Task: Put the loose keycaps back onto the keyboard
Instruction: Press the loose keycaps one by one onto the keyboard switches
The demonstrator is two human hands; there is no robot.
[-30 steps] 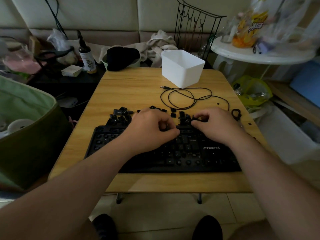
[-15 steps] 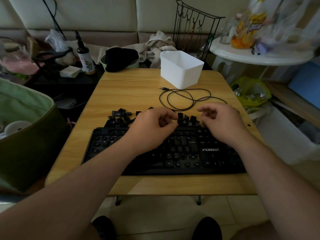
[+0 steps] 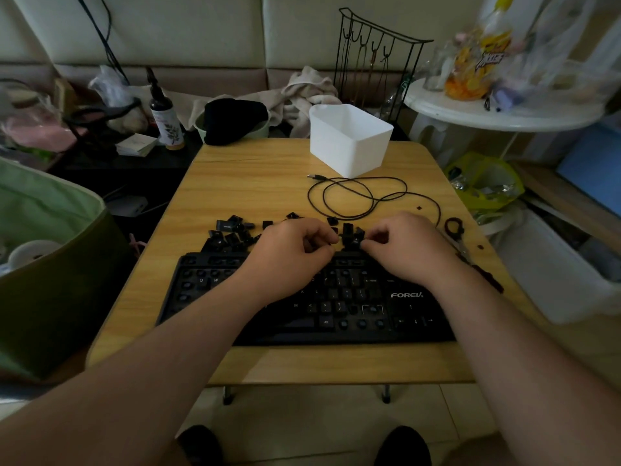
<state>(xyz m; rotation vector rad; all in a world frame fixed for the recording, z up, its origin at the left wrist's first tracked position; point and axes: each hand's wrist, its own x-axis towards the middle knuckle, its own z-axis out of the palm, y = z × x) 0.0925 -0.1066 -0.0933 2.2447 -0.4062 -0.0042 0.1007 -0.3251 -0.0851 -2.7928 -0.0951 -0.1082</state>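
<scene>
A matte black plastic keyboard [image 3: 336,304], lettered "FOREV", lies along the near edge of the wood-grain table [image 3: 255,183]. Small square loose keycaps [image 3: 232,230] cluster just behind it. The left hand [image 3: 292,253] is curled; the right hand [image 3: 410,247] pinches one keycap [image 3: 356,243].

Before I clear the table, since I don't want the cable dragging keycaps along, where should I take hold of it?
Pinch the cable at the far arc of its coil beside the white bin, coming from above. That part lies flat on bare table, apart from the loose keycaps near the keyboard.
</scene>
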